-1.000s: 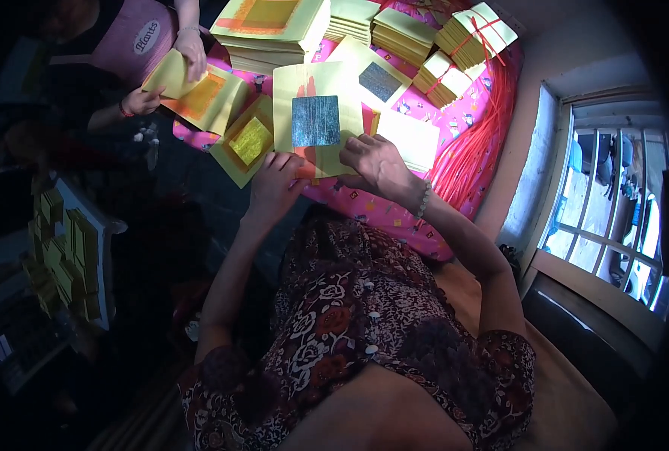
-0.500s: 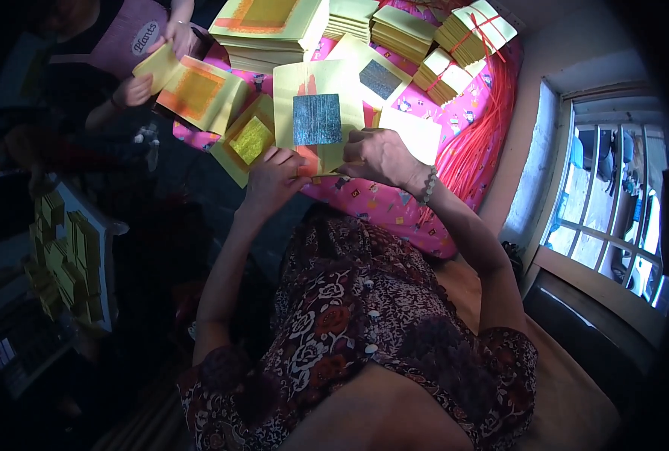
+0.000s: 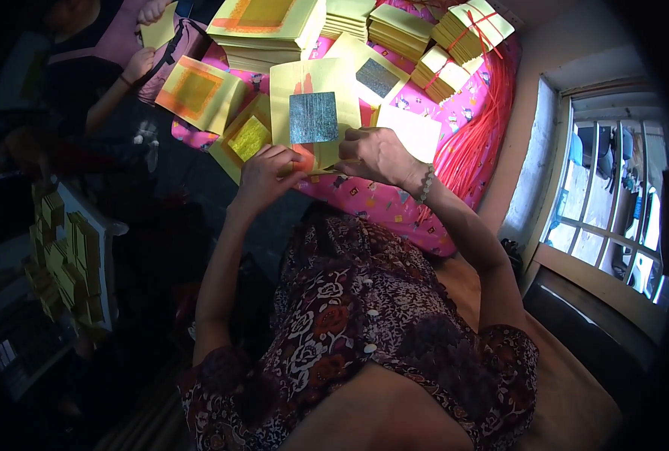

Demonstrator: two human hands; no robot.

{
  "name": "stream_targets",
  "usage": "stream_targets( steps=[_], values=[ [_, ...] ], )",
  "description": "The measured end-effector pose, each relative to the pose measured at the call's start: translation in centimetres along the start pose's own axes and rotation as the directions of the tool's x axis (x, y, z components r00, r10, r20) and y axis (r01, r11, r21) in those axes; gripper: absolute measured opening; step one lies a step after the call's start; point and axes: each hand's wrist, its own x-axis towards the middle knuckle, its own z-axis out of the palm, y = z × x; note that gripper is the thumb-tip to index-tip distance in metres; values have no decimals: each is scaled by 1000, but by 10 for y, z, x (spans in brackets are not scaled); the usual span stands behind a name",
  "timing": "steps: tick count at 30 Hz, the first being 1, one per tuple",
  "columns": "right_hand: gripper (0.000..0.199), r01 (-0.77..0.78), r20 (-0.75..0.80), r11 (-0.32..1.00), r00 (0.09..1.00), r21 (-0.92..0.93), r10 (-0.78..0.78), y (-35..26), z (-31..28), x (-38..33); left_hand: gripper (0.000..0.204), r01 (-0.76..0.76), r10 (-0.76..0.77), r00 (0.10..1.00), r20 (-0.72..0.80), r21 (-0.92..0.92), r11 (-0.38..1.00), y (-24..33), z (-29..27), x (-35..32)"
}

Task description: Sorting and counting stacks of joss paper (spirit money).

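Observation:
In front of me on the pink patterned cloth lies a yellow sheet of joss paper with a dark silver square and an orange smear. My left hand pinches its near left edge, fingers bent. At the near right edge my right hand, with a beaded bracelet on the wrist, is closed on the same sheet; its fingertips are partly hidden. A gold-squared sheet lies partly under the left side. Behind is another silver-squared sheet, and a brightly lit pale sheet lies right of my right hand.
Tall stacks of yellow paper stand at the back, with red-tied bundles at the right. Red strings hang along the cloth. A co-worker's hands hold folded paper at far left. A barred window is right.
My hands stay at the sheet's near edge, with slight finger shifts. The co-worker's hands have moved up and away with the folded paper, leaving the orange-bordered sheet.

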Motion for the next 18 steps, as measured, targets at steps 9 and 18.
stream_targets(
  steps=[9,18],
  values=[
    [34,22,14,1000,1000,-16,-21,-1,-1,-1,20,-2,1,1000,-6,-43,999,-2,-3,1],
    [43,69,-91,978,992,-198,-88,-8,11,5,18,15,-12,999,40,-67,998,4,-11,6]
  ],
)
